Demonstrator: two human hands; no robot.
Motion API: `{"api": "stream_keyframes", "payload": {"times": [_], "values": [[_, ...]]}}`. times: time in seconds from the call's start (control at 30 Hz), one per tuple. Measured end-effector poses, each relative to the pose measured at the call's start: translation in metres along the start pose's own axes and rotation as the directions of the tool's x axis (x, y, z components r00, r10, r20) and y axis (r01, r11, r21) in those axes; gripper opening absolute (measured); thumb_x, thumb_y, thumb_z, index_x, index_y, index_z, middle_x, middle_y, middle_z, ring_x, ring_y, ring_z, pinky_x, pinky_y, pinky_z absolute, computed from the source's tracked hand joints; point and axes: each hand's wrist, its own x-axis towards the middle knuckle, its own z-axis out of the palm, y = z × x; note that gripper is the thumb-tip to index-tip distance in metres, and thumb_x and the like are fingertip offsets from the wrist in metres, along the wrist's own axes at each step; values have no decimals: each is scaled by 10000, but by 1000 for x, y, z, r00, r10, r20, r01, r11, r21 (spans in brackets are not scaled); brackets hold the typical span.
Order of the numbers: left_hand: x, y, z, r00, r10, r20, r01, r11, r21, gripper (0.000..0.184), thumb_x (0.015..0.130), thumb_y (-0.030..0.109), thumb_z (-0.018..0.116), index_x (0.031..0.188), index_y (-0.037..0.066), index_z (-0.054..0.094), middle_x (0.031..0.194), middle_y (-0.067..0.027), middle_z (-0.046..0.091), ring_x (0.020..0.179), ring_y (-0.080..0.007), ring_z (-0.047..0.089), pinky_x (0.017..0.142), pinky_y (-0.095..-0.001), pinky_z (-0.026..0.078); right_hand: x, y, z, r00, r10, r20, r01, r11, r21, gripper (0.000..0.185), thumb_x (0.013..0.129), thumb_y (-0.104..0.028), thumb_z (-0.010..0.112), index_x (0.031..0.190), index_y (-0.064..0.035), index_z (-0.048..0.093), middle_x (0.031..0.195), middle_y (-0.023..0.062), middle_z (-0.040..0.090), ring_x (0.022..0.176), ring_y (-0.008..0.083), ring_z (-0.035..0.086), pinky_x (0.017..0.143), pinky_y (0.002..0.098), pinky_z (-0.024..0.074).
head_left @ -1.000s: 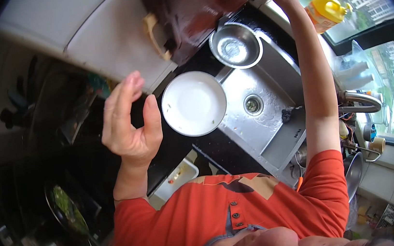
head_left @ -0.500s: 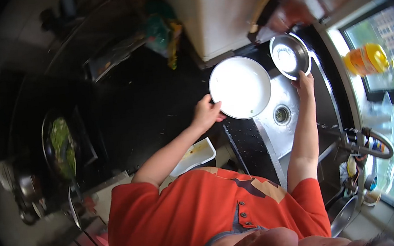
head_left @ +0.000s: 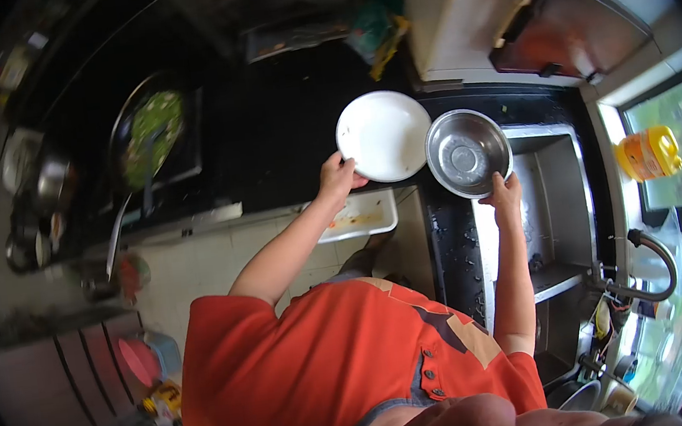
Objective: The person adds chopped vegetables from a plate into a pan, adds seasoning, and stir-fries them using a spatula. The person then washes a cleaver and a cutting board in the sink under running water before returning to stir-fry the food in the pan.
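My left hand (head_left: 340, 174) grips the near left rim of a white plate (head_left: 384, 136), its thumb over the edge. A few small dark specks show on the plate. In my right hand (head_left: 505, 192) is a steel bowl (head_left: 469, 153), pinched at its lower right rim, with its inside facing up. Plate and bowl are side by side, their rims very close; whether they touch I cannot tell. The bowl is by the left edge of the steel sink (head_left: 559, 188), and the plate is over the black counter (head_left: 264, 129).
A pan (head_left: 149, 138) of chopped green food sits on the stove at left. A white tray (head_left: 376, 227) lies below the counter edge. The faucet (head_left: 658, 261) curves over the sink's right side. A yellow bottle (head_left: 650, 152) stands by the window; a green bag (head_left: 377, 24) lies at the back.
The bowl has moved left from over the sink to beside the plate. Both hands keep their hold. The view has turned, with the pan and tray now farther right and higher.
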Motion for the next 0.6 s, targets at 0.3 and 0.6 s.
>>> {"api": "stream_keyframes", "payload": {"times": [0.3, 0.6], "values": [[-132, -7, -82, 1000, 5, -4, -5, 998, 61, 483, 950, 198, 548, 1363, 0, 393, 1148, -171, 596, 902, -226, 657, 711, -314, 550, -13, 31, 70, 962, 11, 274, -95, 951, 295, 402, 982, -304, 483, 1212, 18, 412, 1024, 173, 607, 785, 303, 671, 630, 374, 579], [-189, -36, -214, 982, -17, -187, 21, 1000, 22, 245, 963, 217, 505, 1031, 0, 595, 905, -104, 644, 728, -177, 655, 627, -280, 536, -53, 13, 55, 970, -243, 29, 243, 941, -234, 316, 963, -237, 506, 826, 29, 608, 697, 87, 627, 494, 142, 611, 357, 248, 425]]}}
